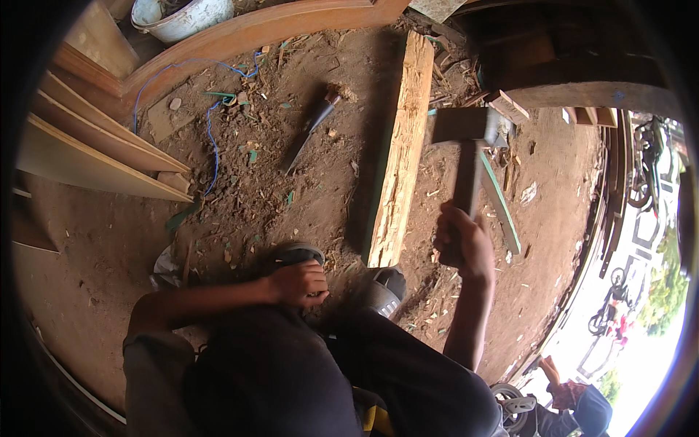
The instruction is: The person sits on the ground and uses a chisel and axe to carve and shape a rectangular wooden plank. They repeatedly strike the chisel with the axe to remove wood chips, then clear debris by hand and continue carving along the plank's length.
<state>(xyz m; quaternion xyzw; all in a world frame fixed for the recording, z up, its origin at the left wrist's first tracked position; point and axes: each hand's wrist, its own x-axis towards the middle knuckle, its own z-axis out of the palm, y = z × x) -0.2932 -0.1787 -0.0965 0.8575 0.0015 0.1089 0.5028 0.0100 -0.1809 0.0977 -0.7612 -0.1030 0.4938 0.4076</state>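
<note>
My right hand (pixel 464 237) is wrapped around the handle of a hatchet (pixel 460 125), raised to the right of a wooden beam (pixel 403 153). The hatchet's dark, broad head points away from me. The beam lies lengthwise on the dirt, its pale upper face rough and chipped, with green along its left side. My left hand (pixel 298 285) is curled into a fist near my knee, with nothing seen in it. Beyond that hand, a dark pointed blade (pixel 312 132) with a frayed brownish end lies on the ground.
Wood chips and green slivers litter the dirt. A blue string (pixel 212 138) trails at left, near stacked boards (pixel 109 146). A whitish bucket (pixel 182 18) stands behind a curved wooden frame (pixel 269 30). A green-edged strip (pixel 501 200) lies at right; another person (pixel 575 404) is at lower right.
</note>
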